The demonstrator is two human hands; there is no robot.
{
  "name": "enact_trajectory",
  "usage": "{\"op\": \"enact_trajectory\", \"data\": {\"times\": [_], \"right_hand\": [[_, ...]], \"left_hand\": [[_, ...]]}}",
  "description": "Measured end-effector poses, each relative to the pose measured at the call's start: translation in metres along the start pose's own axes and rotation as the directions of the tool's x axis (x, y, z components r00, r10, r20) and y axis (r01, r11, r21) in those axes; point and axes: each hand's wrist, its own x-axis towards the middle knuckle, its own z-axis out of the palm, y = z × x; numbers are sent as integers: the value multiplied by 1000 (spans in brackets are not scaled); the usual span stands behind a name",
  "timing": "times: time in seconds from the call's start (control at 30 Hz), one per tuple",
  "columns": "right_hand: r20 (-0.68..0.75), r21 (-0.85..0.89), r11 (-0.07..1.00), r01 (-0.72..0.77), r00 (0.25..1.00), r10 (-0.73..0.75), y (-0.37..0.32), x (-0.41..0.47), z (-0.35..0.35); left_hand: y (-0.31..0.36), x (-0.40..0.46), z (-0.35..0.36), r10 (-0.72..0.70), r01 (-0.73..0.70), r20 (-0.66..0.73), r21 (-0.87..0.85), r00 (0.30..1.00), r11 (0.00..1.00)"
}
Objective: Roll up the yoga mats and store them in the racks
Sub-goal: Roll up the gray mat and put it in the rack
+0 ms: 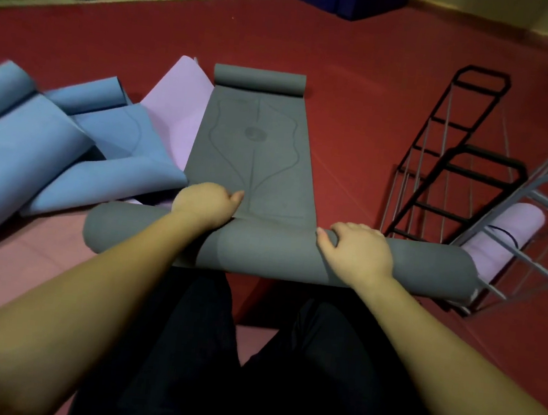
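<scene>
**Rolling the grey mat, about a third done**

The step in hand is the rolling itself. The grey yoga mat lies flat on the red floor and runs away from the person; its near end is already wound into a thick roll that lies across, just in front of the knees. The far end of the same mat curls up in a small roll of its own.

The left hand rests over the top of the near roll, its fingers curled down on the far side, where the roll meets the flat part — it seems to press and hold the roll more than to grip it. The right hand lies on top of the roll with fingers spread and bent over the curve, thumb toward the middle.

The next move, I think, calls for both hands to push the roll forward evenly, so that the edges stay in line; the far curl must be flattened or taken in when the roll reaches it.

Blue mats and a lilac mat wait loosely at the left. At the right stand a black rack and a grey rack — the grey one already holds one rolled lilac mat.
</scene>
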Motion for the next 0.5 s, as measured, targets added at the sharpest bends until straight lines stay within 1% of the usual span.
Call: {"op": "enact_trajectory", "data": {"times": [0.03,0.07,0.1,0.17,0.2,0.27,0.33,0.37,0.4,0.5], "right_hand": [[-3,-1,1000,2,1000,-2,0,2,1],[-7,-4,1000,1,1000,-1,0,3,2],[-9,-11,1000,3,1000,-3,0,3,3],[11,-18,1000,0,1000,0,1,6,3],[32,-11,1000,-3,999,4,2,8,1],[81,29,1000,-11,997,8,3,15,-3],[150,61,998,-28,989,18,4,22,-8],[168,67,997,-28,986,16,3,24,-11],[183,70,997,-25,983,12,1,26,-14],[242,84,996,-23,970,2,-3,34,-20]], "left_hand": [[-1,-4,3,35,-31,-141,28,989,999],[0,-9,5,57,-49,-241,40,969,998],[0,-13,6,56,-46,-296,39,953,998],[1,-20,10,40,-30,-351,33,935,999],[1,-24,13,37,-30,-356,26,934,999],[-2,-36,23,89,-78,-326,47,941,996],[-6,-45,36,168,-131,-297,139,940,981],[-8,-49,37,182,-137,-266,179,947,974],[-8,-52,34,176,-131,-234,198,956,972],[-8,-48,20,156,-114,-212,196,965,974]]}}
